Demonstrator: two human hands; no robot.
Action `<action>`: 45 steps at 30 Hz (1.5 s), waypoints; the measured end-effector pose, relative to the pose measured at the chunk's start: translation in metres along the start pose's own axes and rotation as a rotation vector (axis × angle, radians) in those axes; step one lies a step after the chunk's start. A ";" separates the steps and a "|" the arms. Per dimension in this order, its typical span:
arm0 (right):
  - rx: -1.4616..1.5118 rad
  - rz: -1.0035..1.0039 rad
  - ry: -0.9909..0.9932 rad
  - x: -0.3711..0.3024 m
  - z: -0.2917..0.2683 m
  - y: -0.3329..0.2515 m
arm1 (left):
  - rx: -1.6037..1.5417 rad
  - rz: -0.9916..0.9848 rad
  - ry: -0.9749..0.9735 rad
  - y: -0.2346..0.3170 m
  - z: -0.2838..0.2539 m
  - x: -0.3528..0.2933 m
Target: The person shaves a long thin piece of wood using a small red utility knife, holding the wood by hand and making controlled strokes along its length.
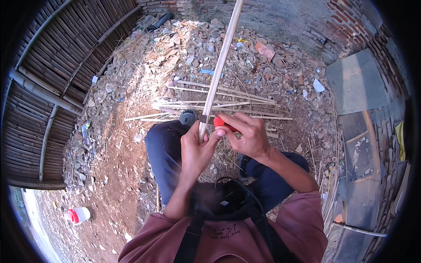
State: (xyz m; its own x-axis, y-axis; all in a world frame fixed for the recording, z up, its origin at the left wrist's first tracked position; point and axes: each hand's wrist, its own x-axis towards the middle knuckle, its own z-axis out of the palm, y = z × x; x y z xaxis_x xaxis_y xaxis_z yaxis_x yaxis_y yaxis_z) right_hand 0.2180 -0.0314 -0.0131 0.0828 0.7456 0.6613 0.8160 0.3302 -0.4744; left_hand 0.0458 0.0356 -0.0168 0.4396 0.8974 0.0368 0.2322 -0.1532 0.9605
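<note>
A long pale strip, which looks like split bamboo (217, 72), slants up and away from me past the top edge of the picture. Its near end is gripped in my left hand (194, 147), fingers wrapped round it. My right hand (247, 133) is closed on the red handle of a knife (226, 124). The dark blade lies across the strip just above my left hand, touching it. Both hands are close together over my bent knees. Part of the knife handle is hidden by my right fingers.
Several thin split strips (237, 104) lie crosswise on the ground beyond my feet. Rubble (280, 72) covers the ground behind them, up to a wall. A bamboo slat wall (48, 87) stands at left, boards (362, 158) at right. A white container with a red lid (83, 214) sits lower left.
</note>
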 end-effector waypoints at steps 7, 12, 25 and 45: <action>-0.027 0.014 0.074 0.023 -0.013 0.019 | 0.045 0.035 -0.013 0.007 -0.009 -0.018; 0.033 0.085 0.032 0.027 -0.023 0.023 | 0.096 -0.002 -0.035 0.000 -0.010 -0.026; -0.028 0.068 0.073 0.043 -0.031 0.052 | 0.113 0.041 -0.038 -0.008 -0.020 -0.041; 0.438 0.511 0.037 0.018 -0.060 0.050 | 0.004 -0.068 -0.264 -0.033 -0.044 -0.045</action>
State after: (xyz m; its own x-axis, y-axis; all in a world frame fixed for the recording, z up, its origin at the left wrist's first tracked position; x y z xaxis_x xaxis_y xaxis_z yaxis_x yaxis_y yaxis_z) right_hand 0.2950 -0.0360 0.0101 0.4228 0.8529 0.3063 0.3618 0.1510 -0.9199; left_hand -0.0198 0.0183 -0.0382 0.6340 0.7666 -0.1019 0.2727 -0.0983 0.9571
